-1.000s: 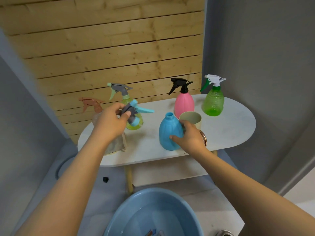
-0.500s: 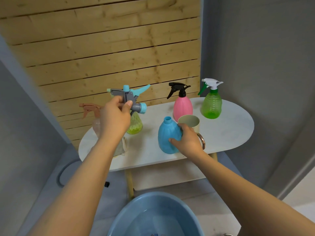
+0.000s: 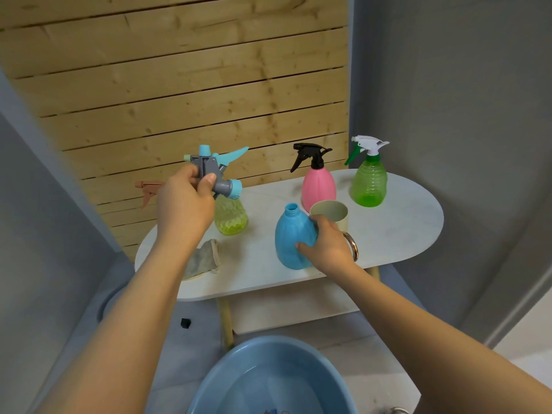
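A blue spray bottle (image 3: 291,237) stands open-necked, with no head on it, near the front edge of the white oval table (image 3: 397,228). My right hand (image 3: 328,245) grips its right side. My left hand (image 3: 185,201) holds the grey and blue spray head (image 3: 216,171) raised above the table's left part, its blue screw collar pointing right and its trigger up.
A yellow-green bottle (image 3: 231,218), a pink bottle with a black head (image 3: 318,186), a green bottle with a white head (image 3: 369,183) and a beige cup (image 3: 330,215) stand on the table. A cloth (image 3: 203,259) lies at the left. A brown spray head (image 3: 148,189) shows behind my left hand. A blue basin (image 3: 268,380) sits on the floor below.
My left hand has lifted the spray head up from beside the yellow-green bottle and turned it so the trigger points up. My right hand stays on the blue bottle.
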Motion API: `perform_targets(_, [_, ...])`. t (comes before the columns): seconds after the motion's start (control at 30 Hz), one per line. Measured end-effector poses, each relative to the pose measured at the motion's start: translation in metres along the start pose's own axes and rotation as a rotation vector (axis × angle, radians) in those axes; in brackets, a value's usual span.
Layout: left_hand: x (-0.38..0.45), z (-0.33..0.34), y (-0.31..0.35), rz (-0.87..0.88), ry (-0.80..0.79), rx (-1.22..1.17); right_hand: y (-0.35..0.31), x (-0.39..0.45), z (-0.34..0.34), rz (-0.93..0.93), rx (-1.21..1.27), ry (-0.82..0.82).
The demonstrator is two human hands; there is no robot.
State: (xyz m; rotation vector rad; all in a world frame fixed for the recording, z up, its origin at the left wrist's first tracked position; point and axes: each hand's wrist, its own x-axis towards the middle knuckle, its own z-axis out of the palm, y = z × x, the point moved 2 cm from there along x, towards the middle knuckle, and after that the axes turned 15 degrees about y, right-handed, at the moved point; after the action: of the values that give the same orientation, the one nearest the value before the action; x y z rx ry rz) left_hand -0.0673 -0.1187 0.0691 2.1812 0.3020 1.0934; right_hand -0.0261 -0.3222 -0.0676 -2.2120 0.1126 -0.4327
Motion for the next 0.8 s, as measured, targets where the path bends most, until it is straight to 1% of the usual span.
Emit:
perform_targets(0.2, [0.001,-0.005,0.0,0.007,-0.004,0.009,0.0,0.0,0.0,0.002,-0.005,-0.003])
perform_targets(0.43, [-0.006,0.006,-0.002,0.003,-0.07,0.085,0.0,-0.001,0.0,-0.005,-0.017,0.001])
perform_targets(0.57, [-0.006,0.02,0.01,0.046,-0.064,0.035,-0.002,-0.002,0.002,-0.01,-0.013,0.016])
perform_targets(0.7, [-0.006,0.052,0.027,0.155,-0.198,0.057,-0.003,-0.002,0.005,0.01,0.033,0.015])
perform_targets(0.8, [-0.014,0.085,0.03,0.173,-0.327,0.114,-0.004,-0.001,0.006,0.032,0.062,0.02])
